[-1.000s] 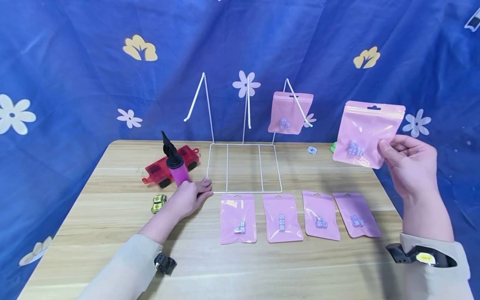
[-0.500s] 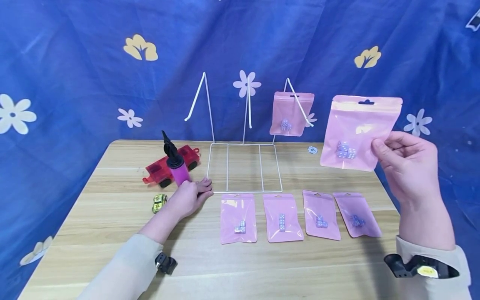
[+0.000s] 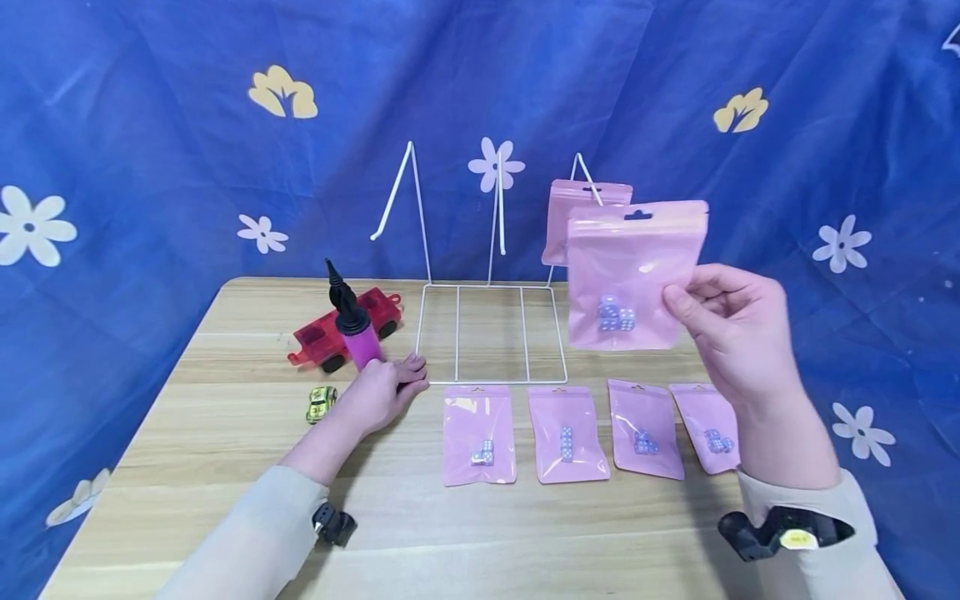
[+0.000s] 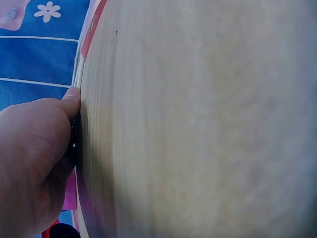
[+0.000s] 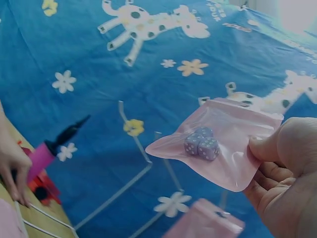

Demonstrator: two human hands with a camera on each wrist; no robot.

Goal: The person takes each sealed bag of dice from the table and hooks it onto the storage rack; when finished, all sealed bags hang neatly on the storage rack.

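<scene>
My right hand [image 3: 738, 337] pinches the right side of a pink zip bag [image 3: 648, 287] with several dice inside, held up with its hang hole at the top. In the head view this bag overlaps another pink zip bag [image 3: 559, 218] hanging on the right prong of a white wire rack [image 3: 457, 333]. The right wrist view shows the held bag [image 5: 233, 158] creased, its dice [image 5: 202, 144] bunched together. At the rack's front left corner, my left hand [image 3: 381, 392] holds the base wire between thumb and fingers. The middle and left prongs carry no bag.
Several pink zip bags with dice, such as the leftmost one [image 3: 480, 421], lie in a row before the rack. Left of it are a magenta pump [image 3: 362, 346] with a black nozzle, a red toy wagon [image 3: 318, 340] and a small yellow toy car [image 3: 322, 403]. A blue curtain [image 3: 172, 167] hangs behind.
My right hand has carried its pink zip bag leftward, from beside the rack to in front of the hanging bag. My left hand has stayed at the rack's corner.
</scene>
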